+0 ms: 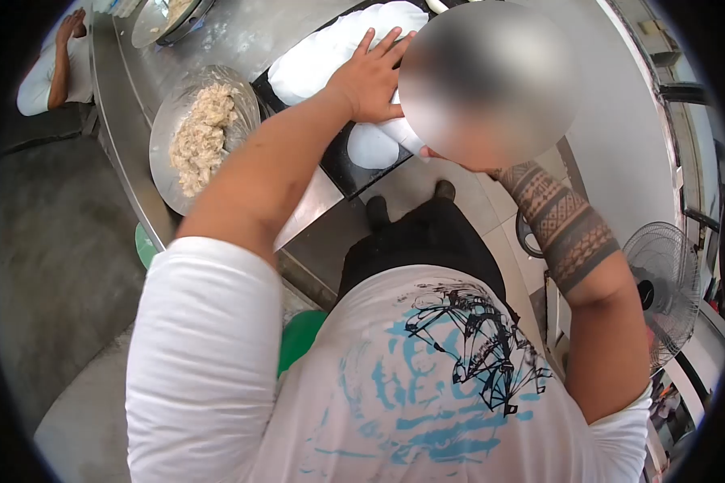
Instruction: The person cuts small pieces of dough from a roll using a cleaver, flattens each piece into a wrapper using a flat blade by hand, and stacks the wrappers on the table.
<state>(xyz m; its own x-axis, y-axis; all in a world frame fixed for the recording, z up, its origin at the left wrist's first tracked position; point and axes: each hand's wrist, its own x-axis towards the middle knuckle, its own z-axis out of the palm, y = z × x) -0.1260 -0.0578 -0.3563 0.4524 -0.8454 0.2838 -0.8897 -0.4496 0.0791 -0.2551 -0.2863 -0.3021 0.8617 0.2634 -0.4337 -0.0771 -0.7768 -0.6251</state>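
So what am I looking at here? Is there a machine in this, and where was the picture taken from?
There is no machine here: the hands are a person's own. The single picture comes from a camera worn on that person's head, looking down past the shirt.

On the metal counter stands a bowl holding a pale, lumpy mixture. Beside it, a dark board carries overlapping thin white sheets and a separate white round.

The left hand has its fingers spread at the edge of the sheets. The right hand is mostly hidden by a round blurred patch, so I cannot tell what it holds.

At the upper left, another person is partly visible.
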